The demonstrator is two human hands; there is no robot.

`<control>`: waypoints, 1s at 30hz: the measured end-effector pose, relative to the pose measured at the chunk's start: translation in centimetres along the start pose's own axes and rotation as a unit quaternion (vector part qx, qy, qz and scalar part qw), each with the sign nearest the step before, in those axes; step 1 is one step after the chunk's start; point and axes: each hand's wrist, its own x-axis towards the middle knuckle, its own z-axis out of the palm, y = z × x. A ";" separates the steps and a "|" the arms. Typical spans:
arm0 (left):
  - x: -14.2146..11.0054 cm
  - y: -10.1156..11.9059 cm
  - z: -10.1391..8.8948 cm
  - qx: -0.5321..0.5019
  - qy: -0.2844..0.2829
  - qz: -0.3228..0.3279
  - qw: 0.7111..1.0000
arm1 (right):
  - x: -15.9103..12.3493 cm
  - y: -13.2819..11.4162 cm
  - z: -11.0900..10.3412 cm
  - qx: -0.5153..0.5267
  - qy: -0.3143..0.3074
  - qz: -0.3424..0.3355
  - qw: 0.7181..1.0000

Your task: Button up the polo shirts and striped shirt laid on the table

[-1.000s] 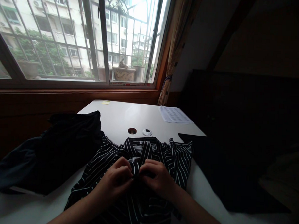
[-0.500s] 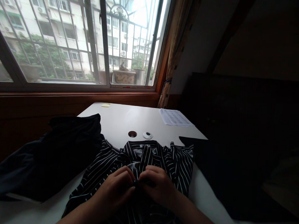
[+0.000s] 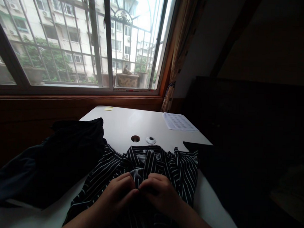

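Note:
A black shirt with white stripes (image 3: 107, 167) lies spread on the white table, its collar toward the window. Over the front of the shirt, my left hand (image 3: 120, 191) is closed, thumb and fingers pinching the cloth near the middle. My right hand (image 3: 160, 190) pinches the shirt front just beside it, and the fingertips of both hands almost meet. The small piece of cloth between them is dark, and whether a button is there cannot be made out. The lower part of the shirt is hidden under my forearms.
Dark clothing (image 3: 65, 154) is heaped on the left of the table (image 3: 121, 121). Another dark cloth (image 3: 221, 183) lies along the right edge. Beyond the shirt are a round cable hole (image 3: 135, 139), its white cover (image 3: 150, 140), printed papers (image 3: 179, 121) and a yellow note (image 3: 108, 108).
Both hands stay pinched on the shirt front and have drawn slightly closer together at the fingertips. The whole view has shifted a little, so things sit slightly lower.

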 end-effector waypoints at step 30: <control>0.1 -0.5 0.2 -0.002 0.017 0.032 0.999 | 0.2 -0.2 -0.5 -0.038 -0.008 -0.031 0.999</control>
